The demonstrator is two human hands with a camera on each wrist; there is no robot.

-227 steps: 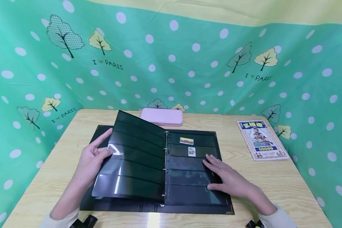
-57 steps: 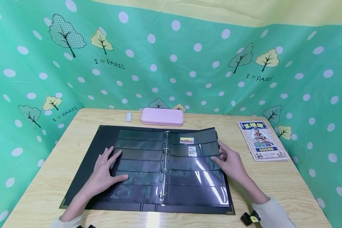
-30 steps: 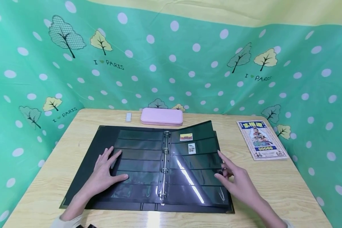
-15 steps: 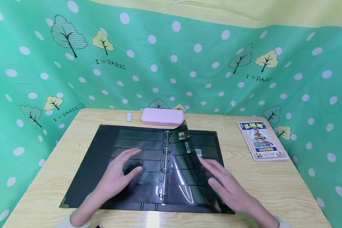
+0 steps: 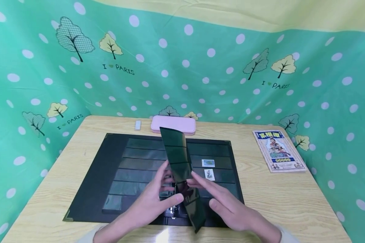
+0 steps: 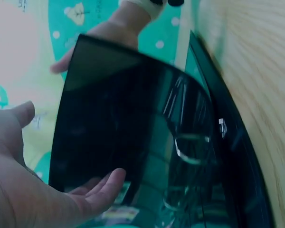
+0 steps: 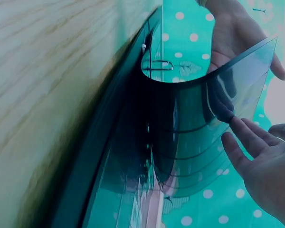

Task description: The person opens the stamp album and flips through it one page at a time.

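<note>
Black page curves upright between left grip, right grip.

A glossy plastic page rises between left hand and right hand, shiny metal rings beside the left. Left of the hands lies a matt cover; right, a paper booklet; beneath, wood-grained tabletop; ahead, creased cloth curtain.

Pink case and small pale block on the wooden table. Booklet at right, dotted green curtain behind.
</note>
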